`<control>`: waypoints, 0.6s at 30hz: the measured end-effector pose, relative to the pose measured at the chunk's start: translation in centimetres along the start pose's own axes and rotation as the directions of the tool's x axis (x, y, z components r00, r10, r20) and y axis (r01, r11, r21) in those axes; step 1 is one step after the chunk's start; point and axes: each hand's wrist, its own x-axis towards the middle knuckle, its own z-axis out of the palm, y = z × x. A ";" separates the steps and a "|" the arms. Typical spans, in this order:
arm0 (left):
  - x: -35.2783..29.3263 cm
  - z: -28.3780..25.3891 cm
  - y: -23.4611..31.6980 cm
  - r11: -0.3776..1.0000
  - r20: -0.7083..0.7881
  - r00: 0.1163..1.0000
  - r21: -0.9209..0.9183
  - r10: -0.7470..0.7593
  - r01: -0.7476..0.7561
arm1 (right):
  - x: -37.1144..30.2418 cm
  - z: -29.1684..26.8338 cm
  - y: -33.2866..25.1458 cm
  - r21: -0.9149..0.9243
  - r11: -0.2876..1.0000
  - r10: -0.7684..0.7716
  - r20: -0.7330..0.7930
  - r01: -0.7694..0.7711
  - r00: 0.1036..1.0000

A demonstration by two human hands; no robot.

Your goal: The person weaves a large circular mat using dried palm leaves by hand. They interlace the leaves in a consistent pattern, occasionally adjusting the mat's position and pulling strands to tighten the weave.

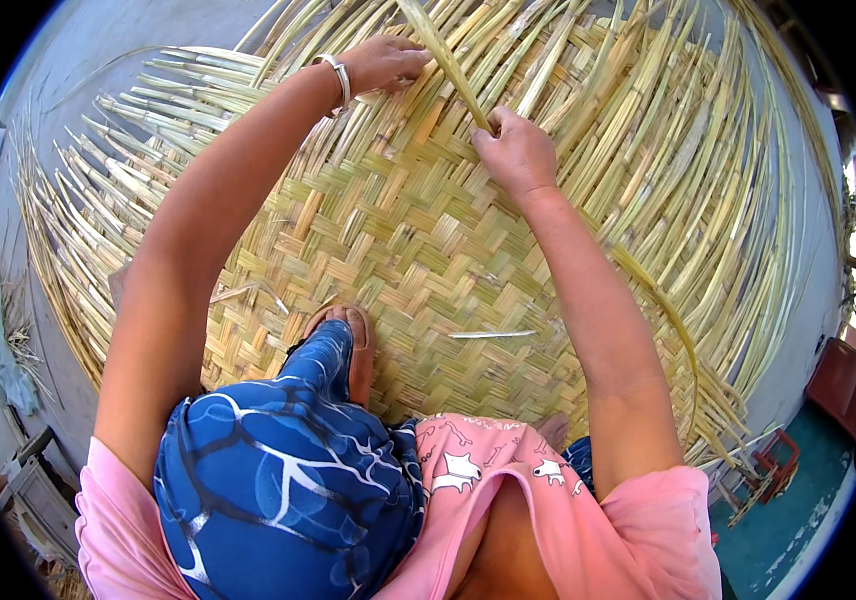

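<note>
A person [288, 480] in a pink shirt [648, 525] plants one sandal [361, 365] on a woven mat [428, 265]. The right hand [516, 152] closes around a long strip [445, 62] above the weave; farther off, the left hand [386, 65], fingers partly curled, is at loose strips [373, 115]; whether it grips any cannot be told.

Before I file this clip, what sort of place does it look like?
Probably an informal craft work area, perhaps a yard, though whether roofed is unclear. A large woven mat of flattened stems lies on grey ground, unwoven strips fan out from its edges, and the right hand grips one long strip.
</note>
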 end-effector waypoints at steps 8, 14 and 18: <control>2.9 0.5 3.6 0.837 0.025 0.966 0.505 -0.257 0.209 | -1.3 0.4 0.8 0.259 0.961 0.127 -0.122 -0.092 0.984; 3.0 3.0 4.7 0.345 -0.039 0.999 0.938 0.031 0.026 | -2.3 0.3 1.0 0.357 0.927 0.172 -0.145 -0.110 0.974; 3.7 0.6 3.7 0.765 -0.134 0.946 0.560 -0.296 0.318 | -2.8 -0.2 0.9 0.373 0.923 0.157 -0.152 -0.090 0.976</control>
